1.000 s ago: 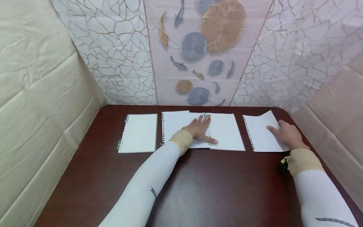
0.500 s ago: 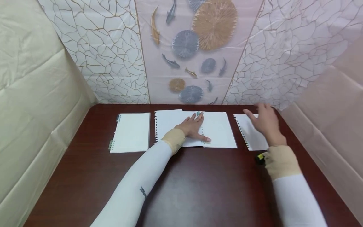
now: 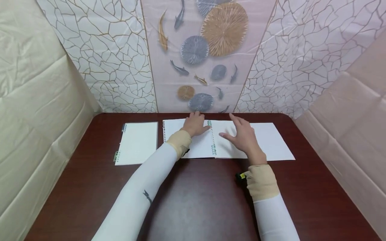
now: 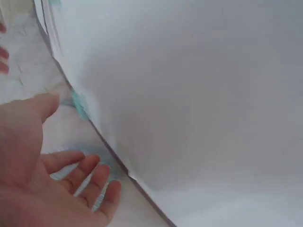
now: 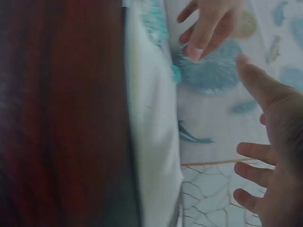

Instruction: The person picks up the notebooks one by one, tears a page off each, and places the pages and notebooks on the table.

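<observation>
My left hand (image 3: 194, 125) is over the left page (image 3: 197, 147) of a white spread with a green spiral binding (image 3: 213, 149) down its middle; contact is unclear. Its fingers look relaxed in the left wrist view, beside the pages' edge. Above the right page (image 3: 221, 145), my right hand (image 3: 243, 136) has thumb and fingers spread, with nothing in them. A white sheet (image 3: 274, 142) lies flat at its right; my hand and wrist hide that sheet's left side. In the right wrist view, my right hand (image 5: 284, 142) is apart from the pages, fingers loosely bent.
A white spiral notebook (image 3: 137, 144) lies on the left, with a green binding at its left edge. All papers lie along the back of a dark red-brown table (image 3: 196, 201). Behind it hangs a patterned cloth (image 3: 120, 67); pale cloth walls flank both sides.
My right hand has let go of the right sheet, whose raised corner now lies flat, and has moved left over the spread. My left hand has shifted up and left off the binding.
</observation>
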`<state>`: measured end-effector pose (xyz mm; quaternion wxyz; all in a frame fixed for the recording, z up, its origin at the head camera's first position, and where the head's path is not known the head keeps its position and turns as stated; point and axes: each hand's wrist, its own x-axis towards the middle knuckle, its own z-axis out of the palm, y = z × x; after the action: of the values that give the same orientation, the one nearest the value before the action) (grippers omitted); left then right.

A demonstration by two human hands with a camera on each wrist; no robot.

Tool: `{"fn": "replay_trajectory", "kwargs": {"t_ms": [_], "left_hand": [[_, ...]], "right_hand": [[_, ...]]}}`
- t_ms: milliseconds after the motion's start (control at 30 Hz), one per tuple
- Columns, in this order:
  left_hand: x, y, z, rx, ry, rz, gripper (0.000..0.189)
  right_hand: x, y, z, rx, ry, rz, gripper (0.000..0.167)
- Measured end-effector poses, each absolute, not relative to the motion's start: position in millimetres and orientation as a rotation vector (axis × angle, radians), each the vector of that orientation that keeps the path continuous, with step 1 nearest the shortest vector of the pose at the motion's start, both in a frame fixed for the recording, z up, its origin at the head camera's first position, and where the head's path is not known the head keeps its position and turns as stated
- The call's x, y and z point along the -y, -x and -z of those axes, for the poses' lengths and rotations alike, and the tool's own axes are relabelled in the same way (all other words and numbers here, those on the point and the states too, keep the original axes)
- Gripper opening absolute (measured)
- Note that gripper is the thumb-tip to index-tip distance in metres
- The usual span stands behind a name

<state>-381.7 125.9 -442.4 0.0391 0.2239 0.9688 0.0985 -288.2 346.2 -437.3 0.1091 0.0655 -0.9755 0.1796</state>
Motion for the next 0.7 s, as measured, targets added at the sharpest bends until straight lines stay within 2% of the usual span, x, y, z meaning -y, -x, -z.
{"fn": "replay_trajectory", "kwargs": {"t_ms": [133, 367, 700], "left_hand": [[-118.1, 401.2, 445.9, -2.967, -0.601, -0.286, 0.061], [-111.9, 432.2, 467.3, -2.894, -0.594, -0.283, 0.07], [-109.1, 442.7, 465.6, -2.835, -0.481, -0.41, 0.056]], "right_hand": [[-342.8, 290.3, 443.7, 2.993, -0.236, -0.48, 0.105], [-341.6, 285.8, 441.5, 3.273, -0.325, -0.523, 0.111], [-345.1, 282.5, 440.8, 3.347, -0.287, -0.589, 0.11]]}}
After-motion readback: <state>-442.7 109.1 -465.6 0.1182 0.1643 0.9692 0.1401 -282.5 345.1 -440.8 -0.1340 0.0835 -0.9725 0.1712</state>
